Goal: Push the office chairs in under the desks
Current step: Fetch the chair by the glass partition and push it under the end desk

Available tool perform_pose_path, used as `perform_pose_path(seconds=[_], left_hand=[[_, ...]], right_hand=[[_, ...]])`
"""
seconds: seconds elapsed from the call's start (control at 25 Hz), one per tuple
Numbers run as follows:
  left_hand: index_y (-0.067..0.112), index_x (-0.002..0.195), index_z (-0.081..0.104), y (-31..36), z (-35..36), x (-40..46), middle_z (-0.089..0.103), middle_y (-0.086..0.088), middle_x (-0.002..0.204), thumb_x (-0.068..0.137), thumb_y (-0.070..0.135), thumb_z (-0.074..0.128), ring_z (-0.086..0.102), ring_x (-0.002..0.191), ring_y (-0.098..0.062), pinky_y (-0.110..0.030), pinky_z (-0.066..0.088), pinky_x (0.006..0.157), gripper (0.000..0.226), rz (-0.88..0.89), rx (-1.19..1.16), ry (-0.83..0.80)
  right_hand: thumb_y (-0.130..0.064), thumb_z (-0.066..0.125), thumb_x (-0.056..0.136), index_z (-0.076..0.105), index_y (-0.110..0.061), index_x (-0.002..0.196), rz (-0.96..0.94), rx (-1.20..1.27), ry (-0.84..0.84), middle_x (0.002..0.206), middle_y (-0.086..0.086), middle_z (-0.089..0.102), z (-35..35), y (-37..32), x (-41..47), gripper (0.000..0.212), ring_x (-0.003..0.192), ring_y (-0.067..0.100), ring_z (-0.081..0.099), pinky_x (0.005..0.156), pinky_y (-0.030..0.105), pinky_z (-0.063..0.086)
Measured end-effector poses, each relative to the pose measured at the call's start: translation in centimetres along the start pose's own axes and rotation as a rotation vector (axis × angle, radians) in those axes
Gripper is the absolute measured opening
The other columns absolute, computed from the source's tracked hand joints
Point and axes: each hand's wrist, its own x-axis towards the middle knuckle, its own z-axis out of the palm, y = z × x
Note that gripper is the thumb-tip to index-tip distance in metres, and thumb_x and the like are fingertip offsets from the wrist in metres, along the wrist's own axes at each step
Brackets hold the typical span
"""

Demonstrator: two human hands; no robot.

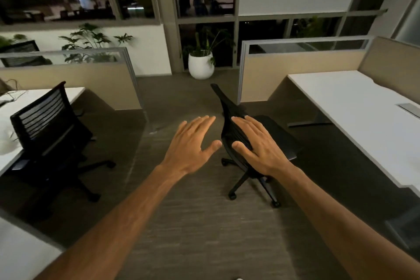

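1. Far left, a black mesh chair (pixel 48 120) sits tucked against the left desk (pixel 13 107), seat mostly under it. Behind the partition (pixel 68 75) there's another chair back, cut off and blurry.
2. Middle back, a white pot (pixel 201 66) holds a leafy green plant (the dark window behind it shows dim figures, hard to make out).
3. My left hand (pixel 193 145) hangs over bare carpet, fingers straight and spread, holding nothing.
4. My right hand (pixel 256 143) is also flat and spread, in front of the second chair (pixel 229 120); can't tell if it's touching the backrest.
5. That chair stands out in the aisle, well apart from the right desk (pixel 363 116).
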Motion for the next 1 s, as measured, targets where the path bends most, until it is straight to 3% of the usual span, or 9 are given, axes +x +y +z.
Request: perform_pose_path(seconds=[0.28, 0.6, 1.0], left_hand=[[0.03, 0.159, 0.022, -8.7, -0.7, 11.3, 0.028, 0.002, 0.164, 0.097, 0.07, 0.031, 0.02, 0.151, -0.014, -0.046, 0.01, 0.124, 0.074, -0.08, 0.045, 0.032], [0.029, 0.158, 0.024, -17.4, 2.8, 21.6, 0.028, 0.003, 0.164, 0.098, 0.069, 0.032, 0.021, 0.15, -0.012, -0.044, 0.009, 0.124, 0.073, -0.079, 0.008, -0.006], [0.031, 0.158, 0.024, -28.1, 7.3, 39.9, 0.029, 0.003, 0.164, 0.101, 0.063, 0.037, 0.02, 0.15, -0.012, -0.045, 0.008, 0.123, 0.068, 0.214, -0.084, -0.087]], right_hand=[[-0.065, 0.033, 0.101, 0.021, -0.032, 0.158, -0.099, 0.013, 0.027, 0.163, -0.007, 0.029, 1.8, 5.4, 15.4, 0.066, 0.153, 0.01, 0.01, 0.122, 0.036, 0.014], [-0.064, 0.033, 0.101, 0.017, -0.036, 0.157, -0.07, 0.009, 0.031, 0.163, -0.008, 0.027, 4.9, 11.6, 27.6, 0.065, 0.15, 0.004, 0.007, 0.12, 0.035, 0.013], [-0.069, 0.031, 0.098, 0.015, -0.04, 0.157, 0.175, -0.101, 0.162, 0.165, -0.005, 0.025, 6.5, 19.1, 39.5, 0.067, 0.152, 0.015, 0.015, 0.121, 0.046, 0.018]])
